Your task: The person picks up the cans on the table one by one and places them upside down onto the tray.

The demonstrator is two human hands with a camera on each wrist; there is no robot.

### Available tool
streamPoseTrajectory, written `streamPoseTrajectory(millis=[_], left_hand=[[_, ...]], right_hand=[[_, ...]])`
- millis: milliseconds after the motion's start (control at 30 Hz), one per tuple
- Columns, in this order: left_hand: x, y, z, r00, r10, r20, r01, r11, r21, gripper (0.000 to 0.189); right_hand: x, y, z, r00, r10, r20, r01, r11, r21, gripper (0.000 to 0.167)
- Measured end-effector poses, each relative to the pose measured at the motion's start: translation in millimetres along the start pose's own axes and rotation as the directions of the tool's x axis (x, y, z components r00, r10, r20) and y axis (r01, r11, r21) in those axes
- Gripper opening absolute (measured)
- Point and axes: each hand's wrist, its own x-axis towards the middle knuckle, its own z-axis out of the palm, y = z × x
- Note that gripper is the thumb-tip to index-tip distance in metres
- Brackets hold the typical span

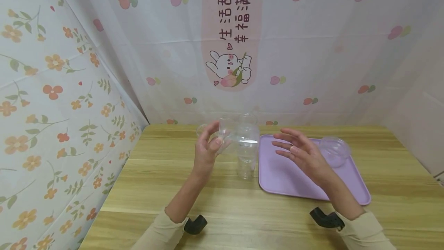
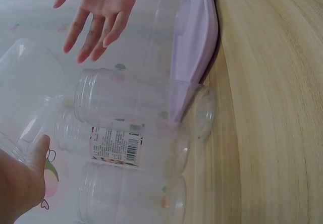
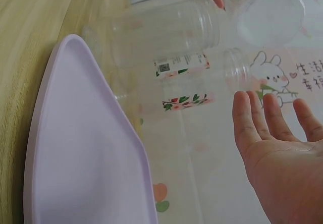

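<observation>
The plastic jars (image 1: 246, 169) were colourless and clear; a label (image 2: 117, 146) showed black print on white. The tray (image 1: 295, 178) was plain lilac, the tabletop (image 1: 243, 219) yellowish wood-grain, the sleeves (image 1: 161, 228) beige. Orange flowers and green leaves patterned the white left cloth (image 1: 69, 142); pink, orange and green motifs dotted the white far cloth (image 1: 156, 49).

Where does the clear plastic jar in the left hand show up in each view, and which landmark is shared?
Head: clear plastic jar slightly right of and below centre, in the left hand.
Left wrist: jar at the left edge.
Right wrist: jar at top right.
Shared landmark: lilac tray, lower right, upper right of centre, lower left respectively.
</observation>
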Motion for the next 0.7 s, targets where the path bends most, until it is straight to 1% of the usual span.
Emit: streamPoseTrajectory(millis=[100, 233, 533, 700], left_hand=[[0.1, 0.0, 1.9, 1.000, -0.002, -0.003, 0.002, 1.000, 0.009, 0.074], [0.0, -0.5, 4.5, 1.000, -0.001, -0.007, 0.001, 1.000, 0.017, 0.073], [0.7, -3.3, 11.6, 1.000, 0.023, -0.014, -0.023, 1.000, -0.001, 0.077], [0.6, -4.7, 14.9, 0.999, 0.043, -0.014, -0.043, 0.999, 0.013, 0.084]], right_hand=[[1.0, 0, 2, 1.000, 0.002, -0.003, -0.002, 1.000, 0.006, 0.053], [2.3, 2, 4, 1.000, 0.002, 0.005, -0.002, 1.000, 0.013, 0.053], [4.5, 3, 9, 0.999, -0.016, 0.037, 0.016, 1.000, 0.006, 0.053], [6.4, 2, 14, 0.999, -0.002, 0.034, 0.002, 1.000, 0.022, 0.054]])
